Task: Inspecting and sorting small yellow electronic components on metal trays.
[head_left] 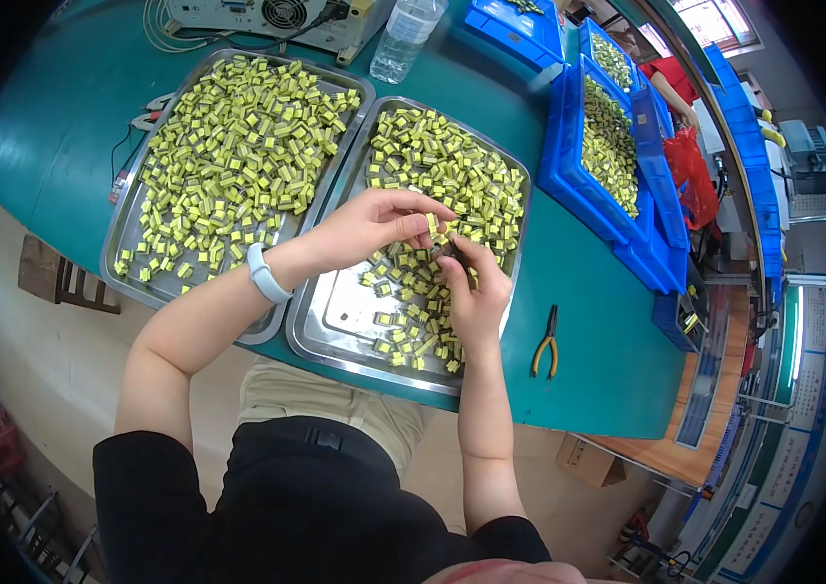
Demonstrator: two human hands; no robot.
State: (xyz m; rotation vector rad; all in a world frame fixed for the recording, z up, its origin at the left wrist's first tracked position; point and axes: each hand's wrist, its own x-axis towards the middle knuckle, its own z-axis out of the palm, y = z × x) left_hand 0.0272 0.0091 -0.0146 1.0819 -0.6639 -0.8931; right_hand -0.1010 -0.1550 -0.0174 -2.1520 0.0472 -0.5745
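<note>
My left hand (pixel 369 230) reaches over the right-hand metal tray (pixel 330 347), its thumb and fingers pinching a small yellow block-shaped component (pixel 433 222). Close beside it, my right hand (pixel 479 294) is closed, thumb against fingers, around something small and dark that the fingers mostly hide. Beneath both hands lie many loose yellow-wrapped components (pixel 432 146), heaped at the tray's far side and scattered toward its near right corner. A second metal tray (pixel 131 277) stands to the left, spread with more of the same components (pixel 248 136).
Pliers with yellow handles (pixel 546 355) lie on the green table (pixel 608 380), right of the trays. Blue bins (pixel 569 185) with more components stand at the right. A clear bottle (pixel 403 44) and a boxed device with a fan (pixel 282 15) are at the back. Another person's arm (pixel 674 95) shows far right.
</note>
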